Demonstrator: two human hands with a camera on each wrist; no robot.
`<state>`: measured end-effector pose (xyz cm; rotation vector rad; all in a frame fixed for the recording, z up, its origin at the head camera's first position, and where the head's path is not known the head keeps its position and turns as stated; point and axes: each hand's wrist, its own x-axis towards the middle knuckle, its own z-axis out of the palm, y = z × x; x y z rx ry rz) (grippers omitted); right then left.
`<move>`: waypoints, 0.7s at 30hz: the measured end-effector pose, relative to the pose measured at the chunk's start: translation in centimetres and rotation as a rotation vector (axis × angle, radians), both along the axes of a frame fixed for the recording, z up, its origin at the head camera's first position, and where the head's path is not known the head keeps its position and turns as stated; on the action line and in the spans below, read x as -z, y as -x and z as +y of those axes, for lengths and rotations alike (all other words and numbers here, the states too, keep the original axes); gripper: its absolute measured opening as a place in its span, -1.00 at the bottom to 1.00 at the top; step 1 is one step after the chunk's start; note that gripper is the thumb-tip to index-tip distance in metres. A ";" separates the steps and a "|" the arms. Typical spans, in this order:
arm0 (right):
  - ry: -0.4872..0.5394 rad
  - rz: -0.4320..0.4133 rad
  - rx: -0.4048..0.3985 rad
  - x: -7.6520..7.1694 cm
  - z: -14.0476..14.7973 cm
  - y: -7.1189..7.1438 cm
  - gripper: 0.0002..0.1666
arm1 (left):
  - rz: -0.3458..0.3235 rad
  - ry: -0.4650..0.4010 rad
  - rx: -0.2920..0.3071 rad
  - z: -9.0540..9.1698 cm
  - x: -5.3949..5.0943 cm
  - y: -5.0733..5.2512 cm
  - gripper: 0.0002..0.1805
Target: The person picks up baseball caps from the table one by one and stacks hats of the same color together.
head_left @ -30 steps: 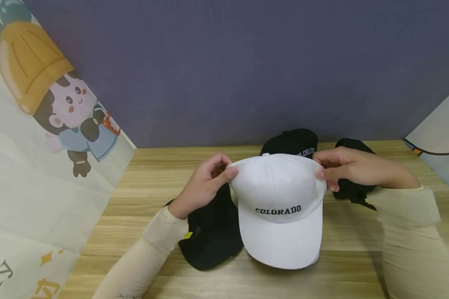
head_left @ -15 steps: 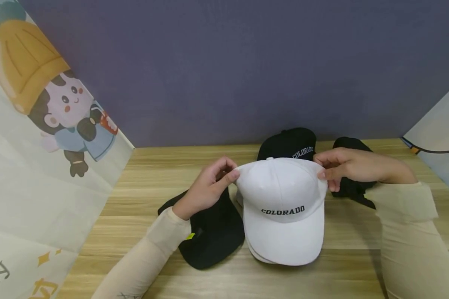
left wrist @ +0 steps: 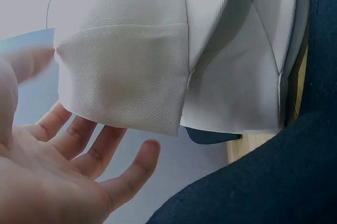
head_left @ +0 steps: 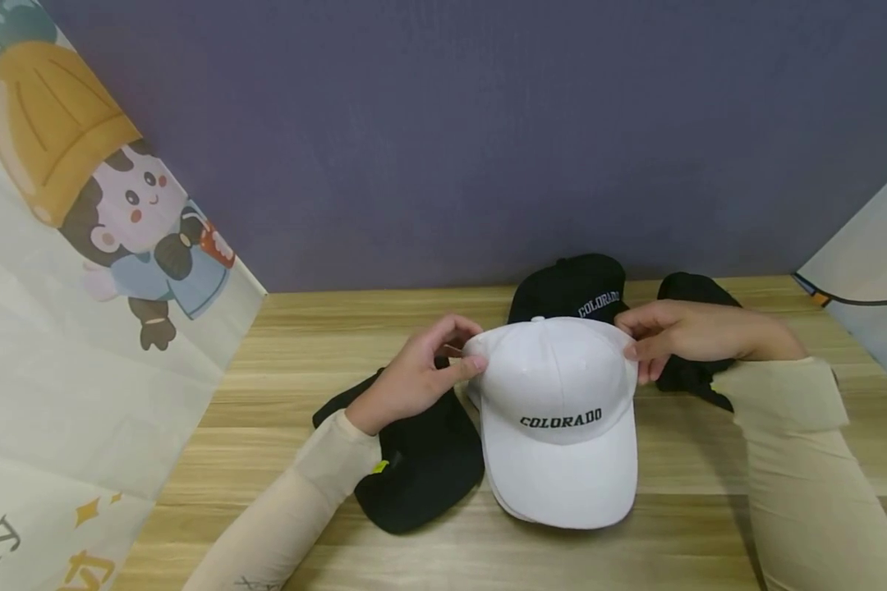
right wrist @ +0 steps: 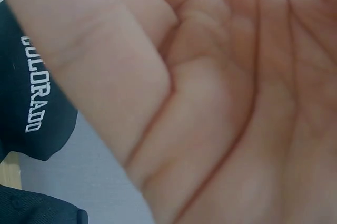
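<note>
The left hand (head_left: pixel 414 377) is pinching the left edge of the white Colorado cap (head_left: pixel 558 460), its thumb pressing on the front, and over on the right the right hand (head_left: pixel 687 336) is gripping the opposite edge between thumb and fingers. The cap is sitting around the middle of the wooden table (head_left: pixel 288 345), brim pointing to the near side, and it's overlapping a second white cap (left wrist: pixel 231 87) underneath. Just left, a black cap (head_left: pixel 429 476) is lying beneath the left forearm, a yellow tag (head_left: pixel 380 467) showing. Behind the white pair, a black Colorado cap (head_left: pixel 569 283) is standing close to the dark wall (head_left: pixel 443 148), while another black cap (head_left: pixel 695 287) is resting far right, the right hand partly covering it.
</note>
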<state>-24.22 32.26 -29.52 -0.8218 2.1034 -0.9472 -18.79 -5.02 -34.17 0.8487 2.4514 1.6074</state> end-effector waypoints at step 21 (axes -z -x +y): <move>-0.135 -0.036 0.080 0.5 -0.5 0.4 -0.77 | 0.137 0.187 0.004 0.7 1.2 -0.3 -0.42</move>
